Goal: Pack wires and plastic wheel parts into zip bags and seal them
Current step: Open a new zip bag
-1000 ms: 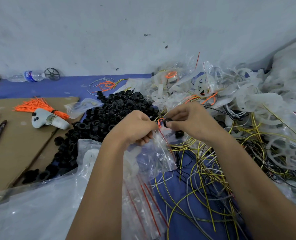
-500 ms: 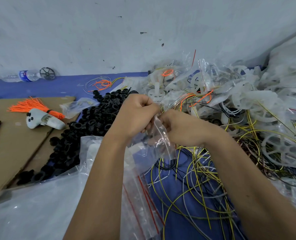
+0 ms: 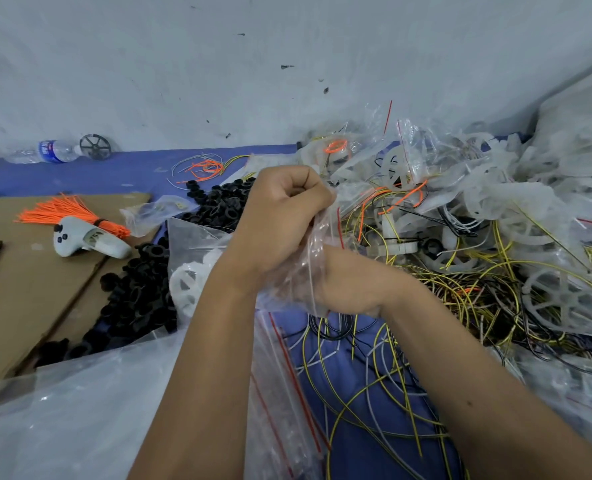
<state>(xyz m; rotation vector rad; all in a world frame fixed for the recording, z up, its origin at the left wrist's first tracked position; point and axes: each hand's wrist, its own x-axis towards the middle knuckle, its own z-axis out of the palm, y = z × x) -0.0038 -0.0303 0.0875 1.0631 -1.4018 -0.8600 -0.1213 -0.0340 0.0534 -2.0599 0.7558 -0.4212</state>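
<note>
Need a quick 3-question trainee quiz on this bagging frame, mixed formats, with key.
1. True or false: the left hand grips the top of the zip bag.
2. Multiple choice: what lies on the cardboard beside the orange ties? A) scissors B) a white controller C) a tape roll
3. Fill in: the loose wires on the blue cloth below the right hand are mostly ____ in colour.

Key: 1 true; 2 B, the white controller; 3 yellow.
</note>
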